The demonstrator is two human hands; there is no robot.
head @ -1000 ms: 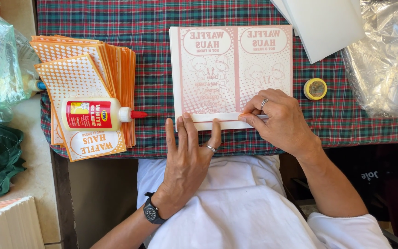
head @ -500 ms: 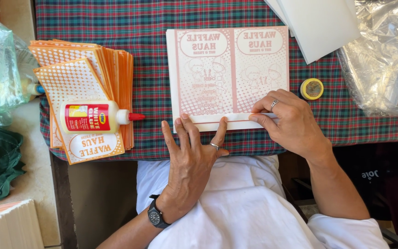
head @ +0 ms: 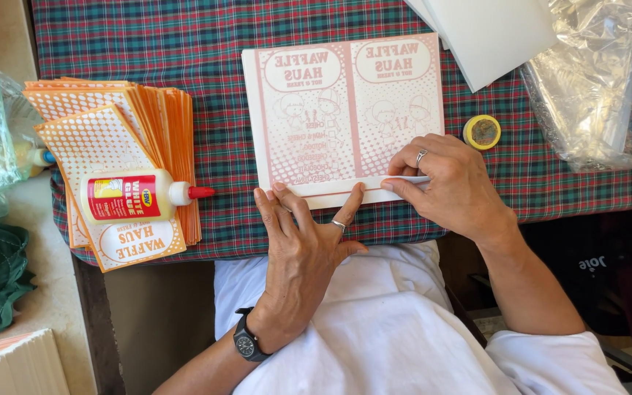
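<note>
A flat printed paper sheet [head: 345, 110], white with pink halftone pictures, lies on the plaid cloth in front of me. Its near edge is folded up into a narrow flap [head: 360, 186]. My left hand [head: 305, 252] lies flat with its fingertips and thumb pressing the flap's left and middle part. My right hand [head: 451, 186] pinches the flap's right end between thumb and fingers. Both hands wear a ring; the left wrist carries a black watch.
A stack of orange printed paper bags [head: 122, 157] lies at the left with a white glue bottle [head: 140, 196] on top, red tip pointing right. A small yellow round lid [head: 482, 132], white sheets [head: 491, 36] and crinkled clear plastic [head: 608, 80] sit at the right. The plaid cloth [head: 206, 44] covers the table.
The view has shifted slightly. My right hand has slid a little to the right along the folded flap while my left hand keeps pressing it.
</note>
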